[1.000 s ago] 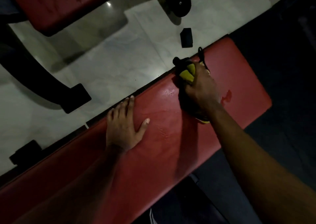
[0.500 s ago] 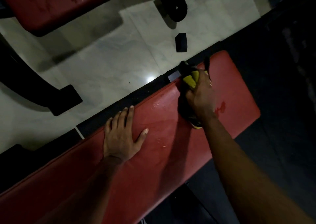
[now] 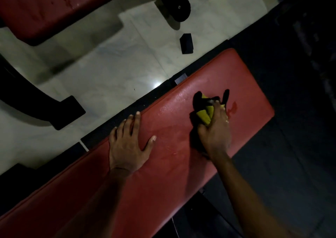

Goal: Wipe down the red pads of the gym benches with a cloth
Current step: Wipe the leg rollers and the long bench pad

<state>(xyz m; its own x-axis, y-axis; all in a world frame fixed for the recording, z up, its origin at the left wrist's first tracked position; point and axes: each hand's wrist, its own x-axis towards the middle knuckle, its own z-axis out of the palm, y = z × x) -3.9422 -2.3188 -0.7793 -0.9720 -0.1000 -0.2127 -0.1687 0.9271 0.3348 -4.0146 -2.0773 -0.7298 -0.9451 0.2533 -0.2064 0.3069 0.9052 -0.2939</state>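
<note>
Pale glossy stone floor under dim light, crossed by black bench frames. Long red padded vinyl bench pad running diagonally across the foreground; second red pad at upper left, blotched with marks, judged not yet wiped. Wiping in progress on the near pad: damp sheen over the middle stretch, dark wet-looking blotch just beyond the right hand, far end apparently still to do; near end too dark to judge. Flat on the pad, left hand, fingers straight and spread, fingertips at the far edge, holding nothing. Clenched in the right hand, bunched yellow-and-black cloth, pressed to the pad. Cloth under and ahead of that hand, well apart from the left hand, toward the pad's far end.
</note>
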